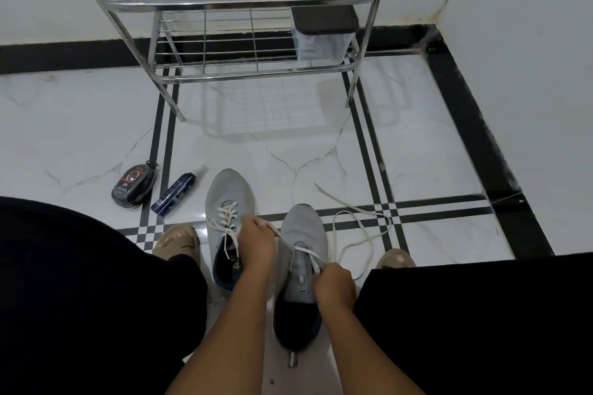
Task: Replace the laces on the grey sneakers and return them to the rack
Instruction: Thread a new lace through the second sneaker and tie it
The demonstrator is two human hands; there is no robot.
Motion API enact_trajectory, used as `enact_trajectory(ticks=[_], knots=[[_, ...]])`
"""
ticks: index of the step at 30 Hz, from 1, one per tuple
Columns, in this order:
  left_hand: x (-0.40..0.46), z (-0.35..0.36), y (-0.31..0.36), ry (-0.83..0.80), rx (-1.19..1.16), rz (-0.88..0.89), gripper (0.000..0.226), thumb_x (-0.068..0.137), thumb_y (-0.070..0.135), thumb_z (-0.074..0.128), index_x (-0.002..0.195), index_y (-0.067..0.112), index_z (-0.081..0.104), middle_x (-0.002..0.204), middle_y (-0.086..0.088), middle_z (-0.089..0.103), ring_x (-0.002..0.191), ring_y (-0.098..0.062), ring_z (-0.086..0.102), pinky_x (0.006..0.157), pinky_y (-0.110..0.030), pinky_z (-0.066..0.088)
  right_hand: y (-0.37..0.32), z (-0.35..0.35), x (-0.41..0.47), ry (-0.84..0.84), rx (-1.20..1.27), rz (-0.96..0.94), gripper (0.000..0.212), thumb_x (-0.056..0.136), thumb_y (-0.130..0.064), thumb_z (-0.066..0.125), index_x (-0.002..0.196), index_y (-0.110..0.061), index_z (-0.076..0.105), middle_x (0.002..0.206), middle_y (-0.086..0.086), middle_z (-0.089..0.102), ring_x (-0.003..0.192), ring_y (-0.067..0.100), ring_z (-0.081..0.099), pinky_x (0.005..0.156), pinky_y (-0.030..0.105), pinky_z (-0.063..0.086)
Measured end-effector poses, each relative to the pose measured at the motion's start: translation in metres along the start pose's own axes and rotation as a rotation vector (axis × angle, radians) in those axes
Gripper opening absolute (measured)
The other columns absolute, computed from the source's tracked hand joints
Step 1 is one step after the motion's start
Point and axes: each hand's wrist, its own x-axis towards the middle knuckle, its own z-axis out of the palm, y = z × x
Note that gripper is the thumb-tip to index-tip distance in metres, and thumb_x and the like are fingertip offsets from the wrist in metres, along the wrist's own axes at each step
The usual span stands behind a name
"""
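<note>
Both grey sneakers sit on the floor between the knees, toes at 12 o'clock; left sneaker (228, 202) laced, right sneaker (303, 253) barely; left hand (256, 242) and right hand (333, 285) each pinch the white lace (353, 234); fingertips hidden.

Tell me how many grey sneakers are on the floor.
2. The left sneaker lies beside the blue tube; the right sneaker sits between both hands, partly laced.
</note>
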Motion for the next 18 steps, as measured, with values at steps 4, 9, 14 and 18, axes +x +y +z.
enact_trajectory(ticks=[4, 9, 14, 18], knots=[[0.025, -0.057, 0.056, 0.233, -0.720, -0.132, 0.014, 0.094, 0.002, 0.032, 0.100, 0.008, 0.043, 0.076, -0.006, 0.060, 0.063, -0.017, 0.060, 0.057, -0.028, 0.047, -0.001, -0.008, 0.004, -0.025, 0.067, 0.020, 0.025, 0.092, -0.025, 0.052, 0.108, -0.014, 0.068, 0.111, 0.007, 0.066, 0.101, 0.027, 0.065, 0.074, 0.029, 0.051], [0.021, -0.064, 0.061, 0.108, -0.302, 0.040, 0.016, 0.096, 0.030, 0.044, 0.099, 0.015, 0.051, 0.083, -0.002, 0.057, 0.069, -0.020, 0.053, 0.059, -0.029, 0.043, -0.009, -0.009, 0.001, -0.023, 0.041, -0.008, 0.026, 0.095, -0.023, 0.048, 0.113, -0.016, 0.065, 0.117, 0.006, 0.064, 0.107, 0.026, 0.062, 0.071, 0.027, 0.042], [-0.015, -0.003, -0.018, -0.331, 0.617, 0.324, 0.027, 0.097, 0.031, 0.042, 0.113, 0.017, 0.059, 0.113, -0.008, 0.066, 0.104, -0.028, 0.061, 0.085, -0.035, 0.048, -0.010, -0.009, 0.002, -0.021, 0.018, -0.032, 0.027, 0.096, -0.021, 0.045, 0.113, -0.016, 0.065, 0.117, 0.006, 0.064, 0.107, 0.026, 0.062, 0.073, 0.027, 0.043], [-0.024, 0.005, -0.037, -0.242, 0.708, 0.282, 0.032, 0.098, 0.040, 0.037, 0.095, 0.017, 0.058, 0.102, -0.008, 0.067, 0.095, -0.031, 0.062, 0.077, -0.036, 0.050, -0.008, -0.008, 0.004, -0.023, 0.006, -0.039, 0.028, 0.096, -0.022, 0.045, 0.113, -0.017, 0.066, 0.117, 0.006, 0.064, 0.107, 0.026, 0.062, 0.078, 0.029, 0.048]])
